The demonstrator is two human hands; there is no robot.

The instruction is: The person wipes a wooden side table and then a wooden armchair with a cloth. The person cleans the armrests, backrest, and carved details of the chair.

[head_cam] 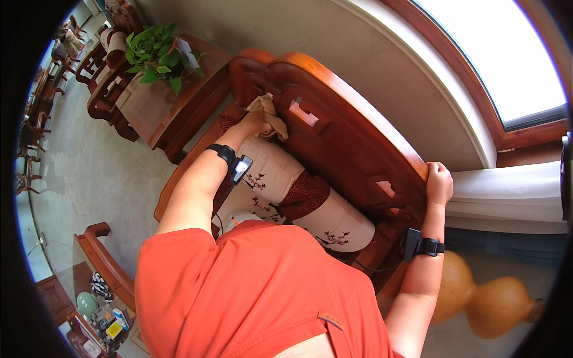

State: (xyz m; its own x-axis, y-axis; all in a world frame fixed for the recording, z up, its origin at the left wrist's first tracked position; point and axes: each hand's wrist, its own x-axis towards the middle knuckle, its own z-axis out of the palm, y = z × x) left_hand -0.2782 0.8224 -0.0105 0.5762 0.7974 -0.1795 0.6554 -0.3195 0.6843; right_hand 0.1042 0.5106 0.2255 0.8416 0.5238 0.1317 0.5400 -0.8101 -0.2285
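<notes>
Against the carved backrest of a dark red wooden sofa (344, 129), near its far end, my left hand (256, 123) holds a crumpled tan cloth (268, 114). Part of the cloth hangs past my fingers beside the carved openings. My right hand (439, 182) grips the top rail at the other end of the backrest. Below the backrest lies a long bolster cushion (273, 168), cream and dark red with printed blossom branches. The seat is partly hidden by my body in a red shirt.
A potted green plant (156, 56) stands on a wooden side table (143, 100) beyond the sofa. A large orange gourd (492, 304) and white curtain (506, 192) are at the right, below a window (501, 53). At lower left, a table holds a yellow box (113, 330) and other small things.
</notes>
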